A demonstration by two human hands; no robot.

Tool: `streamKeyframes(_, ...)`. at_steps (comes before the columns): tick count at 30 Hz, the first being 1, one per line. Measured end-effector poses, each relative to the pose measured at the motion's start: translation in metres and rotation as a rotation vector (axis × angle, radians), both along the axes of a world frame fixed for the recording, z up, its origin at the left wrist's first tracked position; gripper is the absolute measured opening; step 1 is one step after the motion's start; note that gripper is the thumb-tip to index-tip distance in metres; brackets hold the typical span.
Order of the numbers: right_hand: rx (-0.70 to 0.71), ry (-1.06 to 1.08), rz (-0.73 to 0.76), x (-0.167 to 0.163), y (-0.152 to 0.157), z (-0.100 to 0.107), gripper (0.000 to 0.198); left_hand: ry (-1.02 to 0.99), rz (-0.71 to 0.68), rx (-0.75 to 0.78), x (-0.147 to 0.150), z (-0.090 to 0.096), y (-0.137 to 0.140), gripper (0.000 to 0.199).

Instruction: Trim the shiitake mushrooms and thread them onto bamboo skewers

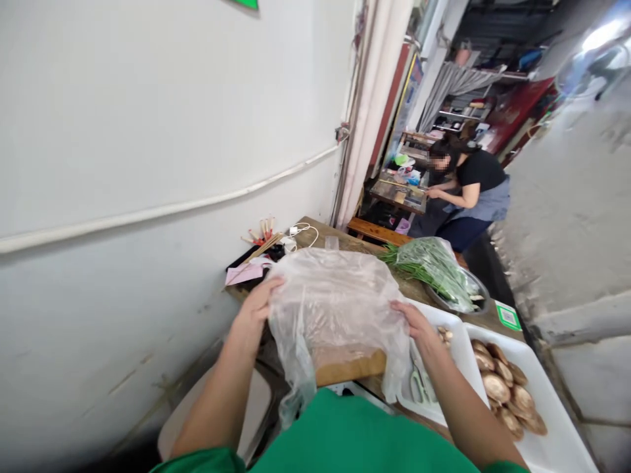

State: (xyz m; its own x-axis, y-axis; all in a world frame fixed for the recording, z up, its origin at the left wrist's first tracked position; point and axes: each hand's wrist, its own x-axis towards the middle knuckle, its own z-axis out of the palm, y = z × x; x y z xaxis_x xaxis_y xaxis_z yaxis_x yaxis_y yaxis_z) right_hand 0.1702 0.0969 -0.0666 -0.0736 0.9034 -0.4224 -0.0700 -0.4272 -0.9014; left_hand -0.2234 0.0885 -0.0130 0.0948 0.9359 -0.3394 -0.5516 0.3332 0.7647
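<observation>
I saw the person's left hand [261, 299] and right hand [414, 319] grasping opposite sides of translucent plastic [340, 295] draped over a wooden board [352, 369] beside 2 white trays [463, 358].

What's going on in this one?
A person's left hand and right hand hold a thin plastic sheet by its sides, spread over a wooden board whose near edge shows. To the right, one white tray has scissors in it, and another holds brown mushrooms. Beyond, bagged greens rest in a bowl. Farther back, another person bends over a separate table.
</observation>
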Motion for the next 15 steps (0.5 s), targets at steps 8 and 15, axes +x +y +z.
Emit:
streamKeyframes(8, -0.048, -0.044, 0.155, -0.059, 0.025, 0.027, 0.017, -0.038, 0.178, -0.163, -0.106, -0.068, -0.099, 0.023)
streamKeyframes(15, -0.119, -0.022, 0.323, -0.117, 0.031, 0.024, 0.02, -0.005, 0.053, -0.249, -0.107, -0.096, -0.18, 0.037)
